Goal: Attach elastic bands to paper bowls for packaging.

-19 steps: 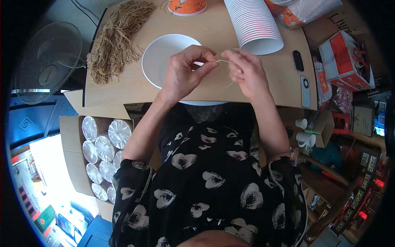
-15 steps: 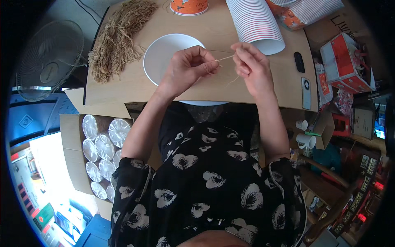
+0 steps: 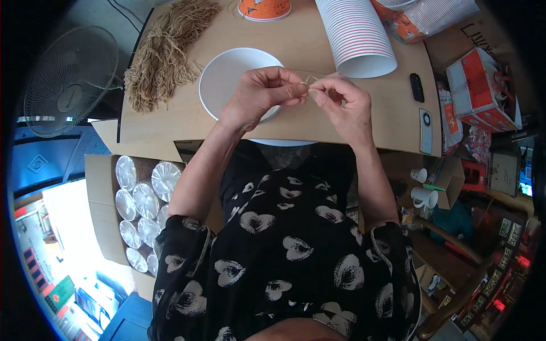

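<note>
A thin tan string [image 3: 310, 78] runs between my two hands, with a small loop standing up above the fingertips. My left hand [image 3: 266, 94] pinches it between thumb and forefinger. Close against it, my right hand [image 3: 344, 105] also pinches the string with thumb and fingertips; the exact grip is partly hidden by the fingers. Both hands are over the near part of the table [image 3: 392, 119]. Behind my left hand is a round white container [image 3: 219, 85], its wide mouth facing me. To the left lies a thick bundle of tan strings [image 3: 162, 59].
A long stack of white paper buckets [image 3: 364, 42] lies behind my right hand. An orange printed bucket [image 3: 264, 8] stands at the far edge. A phone [image 3: 425, 131] and a black object [image 3: 416, 87] lie at right. A carton of plastic-wrapped stacks [image 3: 139, 196] sits lower left, below a fan [image 3: 71, 85].
My right hand has come left and slightly down to meet the left fingertips. The string stretched between the hands has become a small loop. My left hand has shifted slightly right.
</note>
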A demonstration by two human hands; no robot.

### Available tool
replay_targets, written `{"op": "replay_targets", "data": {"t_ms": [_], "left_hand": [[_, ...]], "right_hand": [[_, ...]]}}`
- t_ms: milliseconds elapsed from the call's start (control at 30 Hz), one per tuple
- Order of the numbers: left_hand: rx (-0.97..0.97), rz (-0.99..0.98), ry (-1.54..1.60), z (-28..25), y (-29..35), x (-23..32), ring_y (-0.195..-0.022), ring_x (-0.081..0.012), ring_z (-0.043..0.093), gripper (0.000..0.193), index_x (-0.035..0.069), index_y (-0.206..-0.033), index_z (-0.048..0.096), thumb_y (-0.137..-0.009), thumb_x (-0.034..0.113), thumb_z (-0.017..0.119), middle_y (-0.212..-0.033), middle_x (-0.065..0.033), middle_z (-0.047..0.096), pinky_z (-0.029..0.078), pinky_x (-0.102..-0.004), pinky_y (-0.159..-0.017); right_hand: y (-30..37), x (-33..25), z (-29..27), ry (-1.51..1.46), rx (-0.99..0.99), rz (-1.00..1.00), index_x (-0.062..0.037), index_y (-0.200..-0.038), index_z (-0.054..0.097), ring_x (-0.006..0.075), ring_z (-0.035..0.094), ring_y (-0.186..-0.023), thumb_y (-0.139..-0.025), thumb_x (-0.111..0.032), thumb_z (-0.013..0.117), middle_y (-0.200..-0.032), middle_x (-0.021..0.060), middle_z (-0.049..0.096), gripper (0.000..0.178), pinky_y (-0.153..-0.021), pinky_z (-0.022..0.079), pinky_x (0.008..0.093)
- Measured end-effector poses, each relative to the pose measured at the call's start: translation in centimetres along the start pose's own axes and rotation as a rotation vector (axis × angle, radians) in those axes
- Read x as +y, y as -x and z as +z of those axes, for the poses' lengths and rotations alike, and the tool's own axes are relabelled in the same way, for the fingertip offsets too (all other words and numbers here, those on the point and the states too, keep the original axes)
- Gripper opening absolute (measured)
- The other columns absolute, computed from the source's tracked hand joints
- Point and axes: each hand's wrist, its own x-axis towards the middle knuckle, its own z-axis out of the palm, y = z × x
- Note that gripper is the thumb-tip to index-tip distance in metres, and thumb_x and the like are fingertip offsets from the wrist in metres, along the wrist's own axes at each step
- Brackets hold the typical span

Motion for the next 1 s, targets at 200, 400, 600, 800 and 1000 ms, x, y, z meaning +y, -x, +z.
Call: {"op": "replay_targets", "data": {"t_ms": [200,400,600,800,1000], "left_hand": [[-0.017,0.001,0.063,-0.1,-0.1,-0.1,-0.091,-0.0181,0.072,0.017,-0.005,-0.108,0.068,-0.095,0.006,0.068,-0.099,-0.0122,0.072,0.058,-0.0256,-0.085],[0.005,-0.01,0.076,0.1,-0.1,-0.3,-0.092,-0.0185,0.072,0.016,-0.005,-0.108,0.067,-0.095,0.005,0.067,-0.099,-0.0124,0.072,0.058,-0.0266,-0.086],[0.072,0.061,0.009,1.0,0.0,-0.7,-0.089,-0.0157,0.071,0.015,-0.005,-0.105,0.069,-0.092,0.003,0.07,-0.096,-0.0103,0.072,0.058,-0.0259,-0.083],[0.126,0.134,-0.179,1.8,0.4,-0.6,-0.087,-0.0136,0.071,0.013,-0.004,-0.104,0.07,-0.093,0.004,0.07,-0.094,-0.0085,0.073,0.057,-0.0253,-0.082],[0.139,0.116,-0.146,1.7,0.2,-0.6,-0.086,-0.0143,0.071,0.015,-0.005,-0.105,0.07,-0.093,0.004,0.07,-0.095,-0.0092,0.073,0.058,-0.0257,-0.081]], "right_hand": [[0.1,0.0,0.2,-0.079,0.001,0.124,0.0012,-0.096,0.067,0.0054,0.055,-0.072,-0.093,-0.006,0.07,-0.082,-0.0011,0.063,0.008,-0.065,0.045,0.0211],[0.1,0.0,0.1,-0.22,-0.039,0.309,0.0001,-0.098,0.067,0.0041,0.052,-0.07,-0.097,-0.013,0.068,-0.079,-0.0044,0.059,0.013,-0.064,0.043,0.0197],[0.0,0.1,0.3,-0.461,-0.044,0.447,0.0009,-0.098,0.067,0.0034,0.046,-0.064,-0.096,-0.016,0.068,-0.077,-0.0034,0.057,0.017,-0.058,0.037,0.0192],[0.1,1.0,0.3,-0.676,-0.006,0.518,0.0015,-0.097,0.067,0.0046,0.047,-0.061,-0.094,-0.015,0.07,-0.075,-0.0006,0.058,0.017,-0.055,0.036,0.0203],[0.3,1.1,0.5,-0.661,0.0,0.517,0.0022,-0.098,0.068,0.0049,0.048,-0.061,-0.094,-0.015,0.07,-0.077,-0.0001,0.06,0.018,-0.055,0.036,0.0201]]}}
